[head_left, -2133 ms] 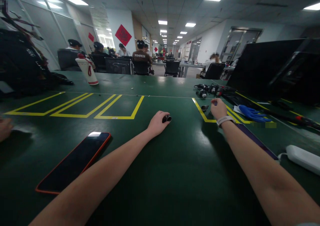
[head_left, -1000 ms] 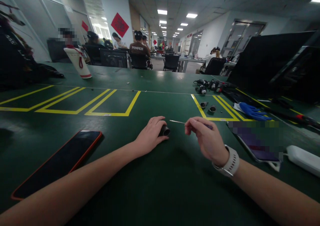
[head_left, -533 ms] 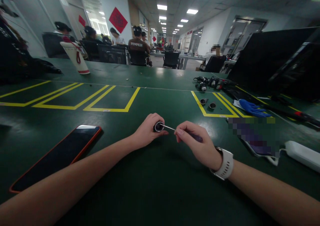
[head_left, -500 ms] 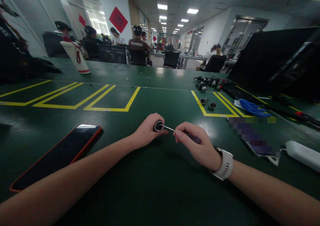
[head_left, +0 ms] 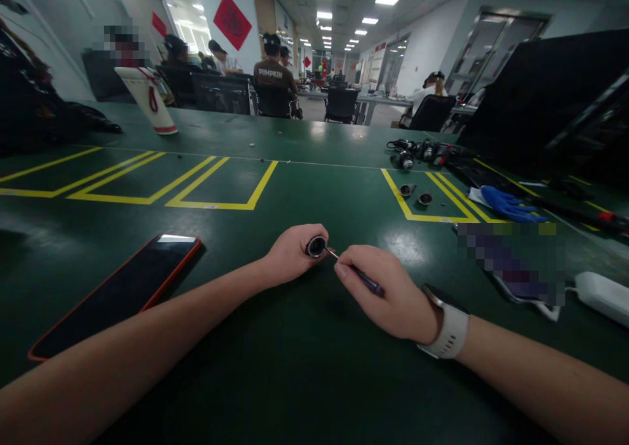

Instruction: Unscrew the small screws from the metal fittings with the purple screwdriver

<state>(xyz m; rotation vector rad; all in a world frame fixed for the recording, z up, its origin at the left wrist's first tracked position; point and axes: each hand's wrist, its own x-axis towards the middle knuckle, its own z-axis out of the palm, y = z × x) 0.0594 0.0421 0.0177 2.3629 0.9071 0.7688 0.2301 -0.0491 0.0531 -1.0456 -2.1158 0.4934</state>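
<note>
My left hand (head_left: 293,256) is closed around a small round part (head_left: 316,246) with a metal rim and a dark inside, its open end turned toward me. In my right hand (head_left: 381,286) is a screwdriver (head_left: 369,281) with a dark purple handle and a thin metal shaft. The shaft points at the near right side of the part's rim; whether its tip touches or enters the part I cannot tell. Both hands are above the green table (head_left: 275,379), close together. My fingers hide most of the round part's body.
A phone in an orange case (head_left: 118,297) lies left. Two metal cup-like parts (head_left: 425,198) sit within yellow tape at right, with black cabled parts (head_left: 405,159) behind. A blue glove (head_left: 511,204), another phone (head_left: 511,261) and a white block (head_left: 602,295) are farther right. A paper cup (head_left: 147,101) stands back left.
The screwdriver's shaft has gone from the middle of the round part's opening to its right rim. My right hand has turned slightly and come closer to my left. The camera view has shifted a little.
</note>
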